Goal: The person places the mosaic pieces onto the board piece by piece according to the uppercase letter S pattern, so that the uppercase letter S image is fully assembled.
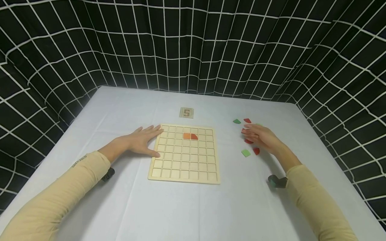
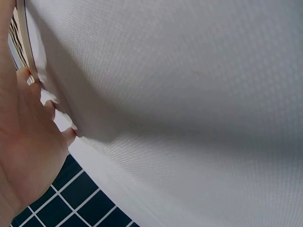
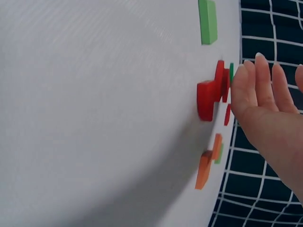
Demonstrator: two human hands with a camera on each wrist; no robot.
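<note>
A light wooden grid board (image 1: 185, 160) lies on the white table, with an orange square piece (image 1: 187, 136) and a red rounded piece (image 1: 194, 136) side by side in its upper cells. My left hand (image 1: 140, 140), fingers spread, rests at the board's left edge; the left wrist view shows this hand (image 2: 33, 137) from the side. Over the loose pieces at the right hovers my right hand (image 1: 263, 137), fingers nearly straight. In the right wrist view the hand (image 3: 267, 104) pinches nothing visible, beside red pieces (image 3: 205, 100) and a green block (image 3: 208, 22).
A small patterned card (image 1: 186, 112) lies behind the board. Around the right hand are a dark green piece (image 1: 237, 121), a light green square (image 1: 245, 153) and several red pieces. Orange pieces (image 3: 203, 170) show in the right wrist view. Black netted curtains (image 1: 181, 43) surround the table.
</note>
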